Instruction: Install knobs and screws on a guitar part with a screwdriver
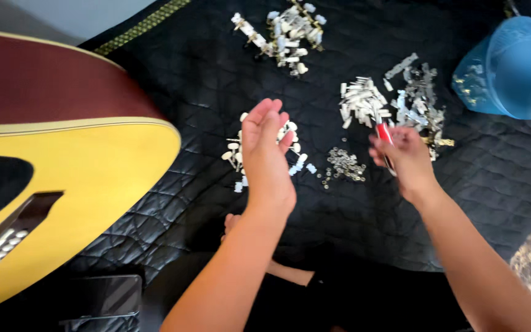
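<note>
Screwdriver [385, 136] in right hand [405, 161], tip up-left, away.

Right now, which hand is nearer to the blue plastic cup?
Right. The right hand, gripping a red-handled tool, is below and left of the blue plastic cup; the left hand is open, farther left over small white parts.
</note>
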